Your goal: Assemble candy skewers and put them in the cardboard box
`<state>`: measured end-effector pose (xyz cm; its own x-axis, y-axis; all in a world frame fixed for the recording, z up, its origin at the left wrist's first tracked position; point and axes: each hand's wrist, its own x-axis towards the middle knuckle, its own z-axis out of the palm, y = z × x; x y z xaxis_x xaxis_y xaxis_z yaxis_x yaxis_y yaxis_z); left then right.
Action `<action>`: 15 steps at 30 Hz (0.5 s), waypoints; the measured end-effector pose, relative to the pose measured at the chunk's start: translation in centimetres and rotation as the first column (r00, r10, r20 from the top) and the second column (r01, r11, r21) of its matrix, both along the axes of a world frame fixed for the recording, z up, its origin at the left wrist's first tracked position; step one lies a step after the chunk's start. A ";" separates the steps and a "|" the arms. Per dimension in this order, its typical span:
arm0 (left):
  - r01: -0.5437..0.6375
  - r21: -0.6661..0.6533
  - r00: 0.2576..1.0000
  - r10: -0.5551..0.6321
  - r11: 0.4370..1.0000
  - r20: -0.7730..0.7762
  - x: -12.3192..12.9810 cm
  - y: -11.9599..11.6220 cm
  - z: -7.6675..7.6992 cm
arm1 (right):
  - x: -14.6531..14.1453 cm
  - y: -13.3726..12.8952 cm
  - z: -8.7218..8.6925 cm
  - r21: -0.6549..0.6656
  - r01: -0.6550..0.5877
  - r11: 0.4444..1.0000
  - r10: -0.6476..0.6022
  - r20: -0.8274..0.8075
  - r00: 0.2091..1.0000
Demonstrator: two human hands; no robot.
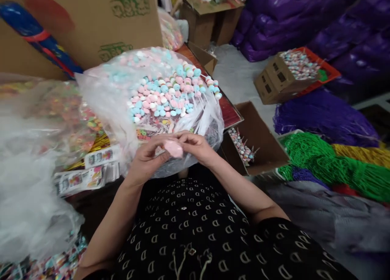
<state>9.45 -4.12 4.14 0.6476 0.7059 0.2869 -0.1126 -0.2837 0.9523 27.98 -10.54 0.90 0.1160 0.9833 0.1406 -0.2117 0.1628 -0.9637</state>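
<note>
My left hand (149, 157) and my right hand (196, 146) meet close in front of my body, with fingers closed around a smooth pink candy piece (173, 148). Its exact shape is partly hidden by the fingers. Just beyond them, pink, white and blue round candies (157, 99) lie heaped on a clear plastic bag (210, 127). Along the heap's right side are candies threaded on sticks (187, 79). Small ring-shaped candies (142, 133) show under the plastic near my left hand.
At left lie printed packets (81, 180) and crumpled clear plastic (27, 182). An open carton (268, 150) with wrapped candy sticks stands right of the table edge (233, 113). Farther right are green tinsel bundles (323, 154), a filled box (274, 79) and purple sacks (274, 28).
</note>
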 end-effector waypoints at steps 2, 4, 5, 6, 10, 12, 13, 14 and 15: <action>-0.093 -0.098 0.995 0.090 0.991 -0.034 0.7 -0.6 -1.5 | -0.6 -0.9 -0.4 -0.064 -0.034 0.997 0.026 -0.129 0.991; -0.155 -0.172 0.986 0.141 0.973 -0.089 1.5 -1.1 -3.0 | -1.0 -1.9 -1.0 -0.146 -0.008 0.989 -0.025 -0.224 0.974; -0.153 -0.200 0.985 0.133 0.968 -0.111 1.8 -1.2 -3.5 | -0.9 -2.6 -1.4 -0.188 0.036 0.982 -0.083 -0.248 0.965; -0.141 -0.227 0.986 0.116 0.964 -0.121 2.2 -1.3 -3.9 | -0.6 -3.3 -1.8 -0.226 0.103 0.969 -0.161 -0.257 0.953; -0.173 -0.292 0.985 0.157 0.941 -0.077 3.0 -0.9 -3.9 | 3.6 -7.4 -4.5 -0.331 0.434 0.838 -0.508 -0.184 0.842; -0.263 -0.301 0.964 0.257 0.916 -0.061 3.2 -0.4 -3.5 | 7.1 -9.9 -6.1 -0.392 0.640 0.661 -0.704 -0.030 0.710; -0.301 -0.309 0.953 0.297 0.902 -0.061 3.2 -0.2 -3.4 | 9.0 -11.0 -7.0 -0.414 0.734 0.538 -0.776 0.097 0.623; -0.334 -0.315 0.941 0.332 0.889 -0.061 3.3 0.0 -3.4 | 10.9 -12.1 -7.8 -0.423 0.775 0.470 -0.804 0.157 0.574; -0.360 -0.317 0.931 0.358 0.878 -0.065 3.2 0.1 -3.5 | 12.7 -12.9 -8.6 -0.427 0.799 0.422 -0.819 0.198 0.539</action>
